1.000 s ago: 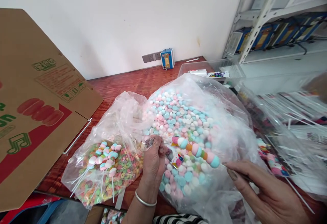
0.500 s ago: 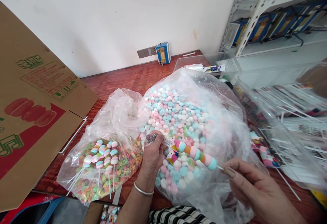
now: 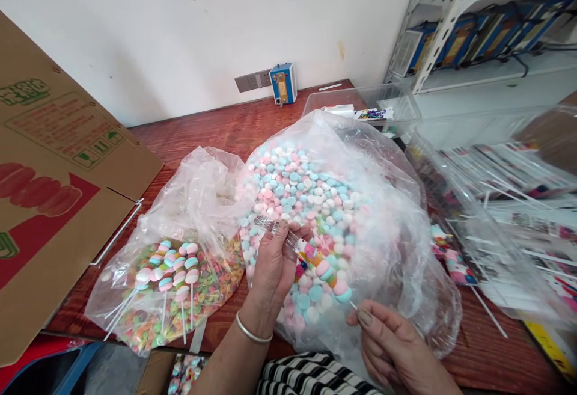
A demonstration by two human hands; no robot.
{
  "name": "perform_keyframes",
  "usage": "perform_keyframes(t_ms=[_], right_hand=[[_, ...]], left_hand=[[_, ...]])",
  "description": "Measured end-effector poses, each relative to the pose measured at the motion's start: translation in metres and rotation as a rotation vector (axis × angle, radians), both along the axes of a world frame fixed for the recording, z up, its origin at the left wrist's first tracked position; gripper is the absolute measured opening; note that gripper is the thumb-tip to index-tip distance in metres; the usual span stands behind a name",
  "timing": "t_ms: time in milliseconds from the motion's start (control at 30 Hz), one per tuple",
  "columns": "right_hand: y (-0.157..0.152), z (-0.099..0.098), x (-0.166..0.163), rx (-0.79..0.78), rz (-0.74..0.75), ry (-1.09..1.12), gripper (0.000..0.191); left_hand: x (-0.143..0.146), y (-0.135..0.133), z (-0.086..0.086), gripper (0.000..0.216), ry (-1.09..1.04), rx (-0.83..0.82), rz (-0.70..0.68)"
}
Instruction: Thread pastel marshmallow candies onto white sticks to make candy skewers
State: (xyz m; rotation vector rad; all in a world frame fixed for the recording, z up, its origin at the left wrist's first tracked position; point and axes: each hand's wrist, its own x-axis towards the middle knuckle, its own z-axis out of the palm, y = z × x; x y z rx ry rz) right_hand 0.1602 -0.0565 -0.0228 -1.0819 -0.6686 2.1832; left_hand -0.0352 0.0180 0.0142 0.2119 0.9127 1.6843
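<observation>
My left hand (image 3: 276, 257) is closed around a small clear printed wrapper (image 3: 301, 251) above the big bag. Between thumb and fingers of my right hand (image 3: 394, 338) is the white stick of a marshmallow skewer (image 3: 332, 281), strung with pink, blue, orange and green sweets. The skewer's far end sits inside the wrapper's mouth; its near sweets are outside. Below both hands lies a large clear bag (image 3: 396, 220) of pink, blue and white marshmallows (image 3: 311, 187). Several finished skewers (image 3: 174, 269) rest on a bag of coloured ring sweets (image 3: 220, 269) at left.
A cardboard box (image 3: 58, 160) stands at left. Clear plastic bins (image 3: 469, 202) with wrappers and sticks fill the right. A wrapped skewer (image 3: 460, 269) lies beside them. A blue device (image 3: 283, 84) sits by the wall socket, and a white shelf (image 3: 444, 34) stands at back right.
My right hand has moved left toward my left hand, pushing the skewer's far end into the wrapper. The view has shifted slightly.
</observation>
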Motion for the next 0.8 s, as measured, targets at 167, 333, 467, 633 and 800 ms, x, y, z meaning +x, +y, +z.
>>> perform_keyframes(t_ms=[167, 333, 467, 633, 800], right_hand=[[0.006, -0.001, 0.002, 0.508, 0.027, -0.406, 0.04], [0.013, 0.006, 0.005, 1.044, -0.093, -0.752, 0.015], [0.014, 0.007, 0.003, 1.07, -0.099, -0.74, 0.014], [0.016, 0.007, -0.005, 0.504, -0.029, -0.429, 0.037], [0.021, 0.009, -0.015, 0.101, -0.03, -0.084, 0.039]], left_hand=[[0.006, 0.003, 0.0, 0.021, -0.038, -0.042, 0.035], [0.007, 0.002, -0.001, 0.022, -0.036, -0.069, 0.008], [0.009, 0.001, -0.003, 0.024, -0.034, -0.067, -0.026], [0.012, 0.002, -0.002, 0.02, -0.075, -0.044, -0.014], [0.015, 0.003, 0.004, 0.009, -0.205, -0.065, 0.003]])
